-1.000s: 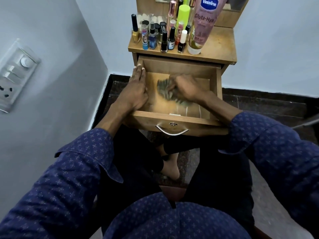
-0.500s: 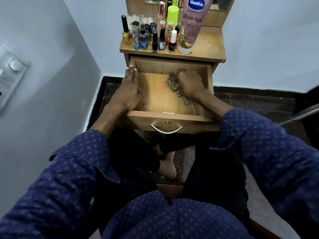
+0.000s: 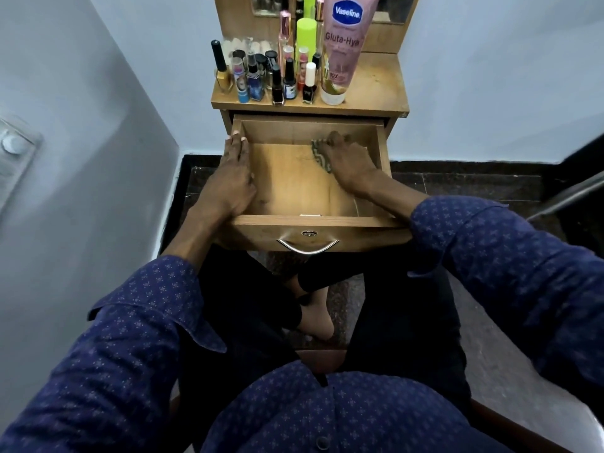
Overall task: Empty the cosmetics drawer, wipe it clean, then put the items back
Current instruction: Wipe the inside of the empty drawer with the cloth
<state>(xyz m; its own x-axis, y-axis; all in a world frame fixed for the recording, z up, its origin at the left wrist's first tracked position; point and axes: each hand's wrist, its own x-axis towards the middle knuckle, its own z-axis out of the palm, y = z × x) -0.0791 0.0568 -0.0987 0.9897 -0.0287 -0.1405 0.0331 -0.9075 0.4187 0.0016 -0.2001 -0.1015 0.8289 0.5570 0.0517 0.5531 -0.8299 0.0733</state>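
The wooden drawer (image 3: 287, 184) is pulled out towards me and holds nothing but a cloth. My left hand (image 3: 233, 178) rests flat along its left wall, fingers straight. My right hand (image 3: 348, 161) presses a patterned green-grey cloth (image 3: 318, 152) onto the drawer floor near the back right corner; most of the cloth is hidden under the hand. The cosmetics stand on the dresser top (image 3: 379, 89): several nail-polish bottles (image 3: 281, 83), a lime-green bottle (image 3: 305, 37) and a tall pink Vaseline lotion bottle (image 3: 343, 50).
A mirror panel rises behind the cosmetics. A grey wall with a switch plate (image 3: 13, 148) is close on the left. I sit on a chair with my knees under the drawer, whose metal handle (image 3: 307, 246) faces me. A dark tiled floor lies below.
My right hand has carried the cloth from the middle of the drawer floor to the back right corner. My left hand has stayed on the left wall.
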